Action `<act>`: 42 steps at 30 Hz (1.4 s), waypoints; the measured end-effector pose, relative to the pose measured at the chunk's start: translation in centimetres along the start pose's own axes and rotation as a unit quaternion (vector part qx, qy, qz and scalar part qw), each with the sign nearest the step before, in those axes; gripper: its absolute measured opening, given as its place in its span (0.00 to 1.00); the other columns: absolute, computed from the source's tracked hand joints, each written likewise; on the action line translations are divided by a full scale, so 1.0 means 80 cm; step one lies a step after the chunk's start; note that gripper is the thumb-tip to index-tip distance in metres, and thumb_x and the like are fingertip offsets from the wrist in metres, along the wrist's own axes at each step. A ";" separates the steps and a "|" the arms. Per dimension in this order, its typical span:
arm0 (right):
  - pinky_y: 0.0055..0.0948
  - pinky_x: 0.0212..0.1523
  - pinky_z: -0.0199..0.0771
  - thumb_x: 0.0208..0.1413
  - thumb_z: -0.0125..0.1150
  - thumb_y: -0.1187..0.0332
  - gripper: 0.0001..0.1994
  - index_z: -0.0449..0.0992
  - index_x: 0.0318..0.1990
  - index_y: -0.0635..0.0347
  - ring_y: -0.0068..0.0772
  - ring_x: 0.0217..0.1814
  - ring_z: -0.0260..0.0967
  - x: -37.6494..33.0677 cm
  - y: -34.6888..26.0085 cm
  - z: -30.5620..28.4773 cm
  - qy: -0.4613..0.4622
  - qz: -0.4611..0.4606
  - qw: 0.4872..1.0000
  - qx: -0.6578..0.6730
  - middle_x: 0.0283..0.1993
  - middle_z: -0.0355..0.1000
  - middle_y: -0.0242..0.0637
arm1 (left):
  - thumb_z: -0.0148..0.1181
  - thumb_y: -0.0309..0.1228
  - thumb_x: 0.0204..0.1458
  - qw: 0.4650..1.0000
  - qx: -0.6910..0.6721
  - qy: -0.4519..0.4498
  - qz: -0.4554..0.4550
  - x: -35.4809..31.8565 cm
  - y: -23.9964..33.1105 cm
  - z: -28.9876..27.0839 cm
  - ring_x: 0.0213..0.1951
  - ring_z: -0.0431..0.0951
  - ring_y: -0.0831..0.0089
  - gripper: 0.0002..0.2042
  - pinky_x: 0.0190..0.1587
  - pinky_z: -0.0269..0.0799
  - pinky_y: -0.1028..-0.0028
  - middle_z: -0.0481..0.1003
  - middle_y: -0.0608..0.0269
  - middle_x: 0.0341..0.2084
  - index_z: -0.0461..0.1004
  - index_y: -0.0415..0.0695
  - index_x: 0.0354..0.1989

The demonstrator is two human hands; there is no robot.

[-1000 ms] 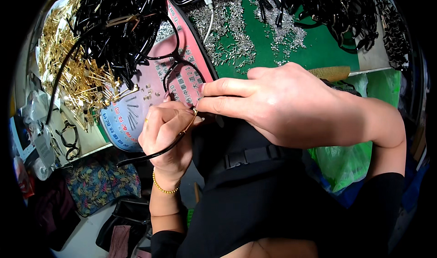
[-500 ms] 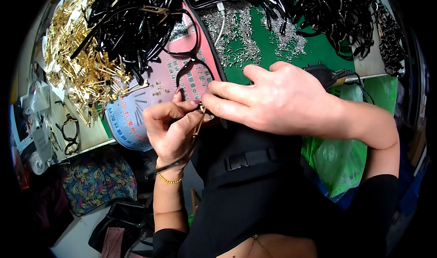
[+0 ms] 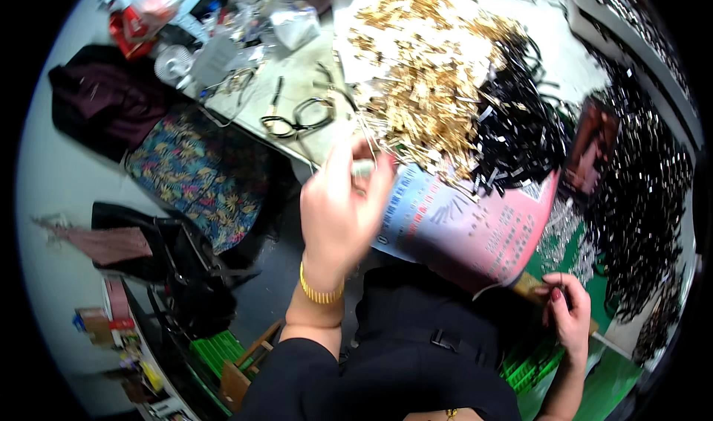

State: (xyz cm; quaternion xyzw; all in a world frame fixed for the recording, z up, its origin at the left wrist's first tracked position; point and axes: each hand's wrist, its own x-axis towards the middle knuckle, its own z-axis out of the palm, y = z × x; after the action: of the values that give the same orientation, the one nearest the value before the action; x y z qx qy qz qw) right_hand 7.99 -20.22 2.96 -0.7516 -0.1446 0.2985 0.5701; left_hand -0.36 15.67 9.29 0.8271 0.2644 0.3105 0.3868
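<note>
My left hand (image 3: pixel 342 198) is raised at the near left edge of the heap of gold-coloured metal eyeglass temple pieces (image 3: pixel 416 72). Its fingers are bent and smeared by motion. A thin gold strip shows by the fingertips, but I cannot tell whether it is held. Just beyond that hand, a black eyeglass frame (image 3: pixel 297 120) lies on the pale table. Low on the right, my right hand (image 3: pixel 570 317) is closed, thumb and forefinger pinched at the table's near edge. Whatever thin dark thing sits between those fingers is too small to make out.
Shiny black eyeglass parts (image 3: pixel 520 131) lie beside the gold heap, over a pink-and-blue printed mat (image 3: pixel 475 228). A phone (image 3: pixel 590 150) stands near silver screws (image 3: pixel 561 235) on green. More black frames (image 3: pixel 646 213) cover the right side. A floral cloth (image 3: pixel 200 176) hangs at left.
My view has swung left. My hands, together at an eyeglass frame before, are now far apart: the left by the gold heap, the right low at the right. The phone now shows further right.
</note>
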 end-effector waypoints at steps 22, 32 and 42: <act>0.22 0.32 0.70 0.63 0.58 0.72 0.08 0.76 0.47 0.63 0.19 0.31 0.68 -0.003 0.006 0.004 0.002 -0.053 0.997 0.062 0.36 0.71 0.30 | 0.58 0.37 0.61 0.955 0.278 -0.080 0.063 0.129 -0.271 0.007 0.34 0.76 0.43 0.15 0.39 0.70 0.53 0.76 0.41 0.29 0.74 0.35 0.33; 0.39 0.32 0.77 0.57 0.61 0.70 0.06 0.76 0.41 0.58 0.43 0.33 0.77 -0.041 -0.010 -0.086 0.239 -0.118 0.848 -0.458 0.36 0.74 0.39 | 0.54 0.34 0.65 0.940 0.318 -0.120 0.010 0.180 -0.310 -0.005 0.43 0.80 0.47 0.13 0.48 0.73 0.60 0.79 0.40 0.42 0.75 0.34 0.47; 0.27 0.24 0.77 0.48 0.59 0.71 0.05 0.71 0.33 0.58 0.27 0.27 0.76 0.015 -0.002 -0.078 0.149 -0.175 0.632 -0.740 0.31 0.69 0.36 | 0.55 0.35 0.61 0.981 0.186 0.049 0.022 0.112 -0.123 0.035 0.23 0.77 0.76 0.12 0.30 0.73 0.74 0.77 0.66 0.25 0.75 0.41 0.47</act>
State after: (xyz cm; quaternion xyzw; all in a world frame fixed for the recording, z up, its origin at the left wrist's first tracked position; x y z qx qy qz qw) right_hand 12.77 -24.29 3.87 -0.9161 -0.3591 -0.1296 -0.1221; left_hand 5.70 25.97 2.71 0.8738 0.3181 0.3044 0.2064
